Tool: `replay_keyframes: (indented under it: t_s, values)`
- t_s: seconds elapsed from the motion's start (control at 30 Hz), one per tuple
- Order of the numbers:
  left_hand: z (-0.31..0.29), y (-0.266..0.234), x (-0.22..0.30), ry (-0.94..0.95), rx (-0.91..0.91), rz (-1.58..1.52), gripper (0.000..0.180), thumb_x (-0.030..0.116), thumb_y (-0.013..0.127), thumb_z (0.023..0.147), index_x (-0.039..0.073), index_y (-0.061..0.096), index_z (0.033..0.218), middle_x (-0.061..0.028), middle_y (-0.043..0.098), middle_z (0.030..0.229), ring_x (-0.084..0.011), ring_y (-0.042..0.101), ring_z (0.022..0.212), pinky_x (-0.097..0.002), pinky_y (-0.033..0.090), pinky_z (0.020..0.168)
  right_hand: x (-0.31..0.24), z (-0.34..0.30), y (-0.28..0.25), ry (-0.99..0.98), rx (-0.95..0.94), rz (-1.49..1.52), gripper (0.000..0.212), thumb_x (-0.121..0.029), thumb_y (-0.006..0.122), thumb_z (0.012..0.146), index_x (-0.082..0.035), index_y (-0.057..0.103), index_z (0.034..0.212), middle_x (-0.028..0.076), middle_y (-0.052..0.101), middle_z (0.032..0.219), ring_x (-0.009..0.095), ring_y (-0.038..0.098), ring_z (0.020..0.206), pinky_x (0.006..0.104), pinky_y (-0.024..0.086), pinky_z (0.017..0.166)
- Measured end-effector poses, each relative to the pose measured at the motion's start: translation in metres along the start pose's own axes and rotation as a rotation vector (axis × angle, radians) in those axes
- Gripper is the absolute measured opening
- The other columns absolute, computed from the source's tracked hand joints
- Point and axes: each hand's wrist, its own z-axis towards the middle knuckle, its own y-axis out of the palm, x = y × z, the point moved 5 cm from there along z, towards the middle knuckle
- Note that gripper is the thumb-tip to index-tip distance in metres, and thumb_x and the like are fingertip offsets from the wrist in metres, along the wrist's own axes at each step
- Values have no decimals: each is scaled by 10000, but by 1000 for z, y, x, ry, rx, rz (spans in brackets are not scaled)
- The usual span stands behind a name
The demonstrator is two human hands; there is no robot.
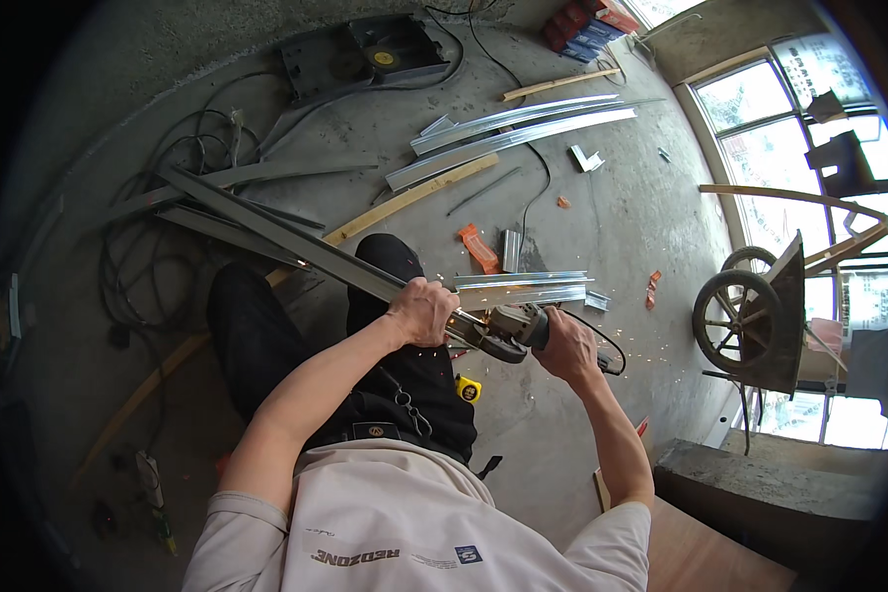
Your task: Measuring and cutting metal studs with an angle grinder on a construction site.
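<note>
My left hand [424, 312] is closed around a long grey metal channel [286, 242] that slants from the upper left across my knee. My right hand [567, 345] grips an angle grinder [511, 326], its guarded head against the channel's near end, just right of my left hand. Sparks fly around the head and down to the right; the disc's contact with the metal is mostly hidden. Short lengths of shiny metal channel [523, 289] lie just beyond the grinder. A yellow tape measure [469, 389] is beside my thigh.
Longer metal channels [513, 146] and a wooden strip [414, 197] lie ahead on the concrete floor. Black cables [148, 266] coil at the left, near an open black case [365, 59]. A wheeled cart [760, 321] stands at the right by the windows.
</note>
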Motion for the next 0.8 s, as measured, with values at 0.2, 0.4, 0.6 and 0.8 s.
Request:
replay_keyframes:
  t_s: [0.2,0.4,0.6,0.8]
  values:
    - [0,1,1,-5,-30,29,232,302,738,732,92,672,805,-134,732,843,-301,721,876,-400,536,782,-3,0,2,-20,17,18,533,-220,815,727,-53,614,1191,133,718,1044,351,711,984,476,575,824]
    - [0,-3,3,-1,-14,0,228,288,737,718,88,667,800,-133,732,843,-304,723,880,-402,545,784,-4,2,2,-19,15,12,525,-215,811,727,-49,610,1183,132,715,1039,346,706,998,479,573,822]
    - [1,-6,4,15,-6,-14,258,311,766,722,87,655,785,-135,729,834,-314,723,875,-407,551,768,-2,1,2,-46,30,19,516,-211,805,733,-47,601,1178,131,714,1026,350,709,977,483,574,808]
    - [0,-8,4,35,-9,-12,341,374,813,723,87,653,814,-128,717,843,-314,712,890,-408,550,806,9,-3,1,-23,0,-29,496,-206,800,740,-49,594,1162,136,713,1020,363,714,941,486,576,793]
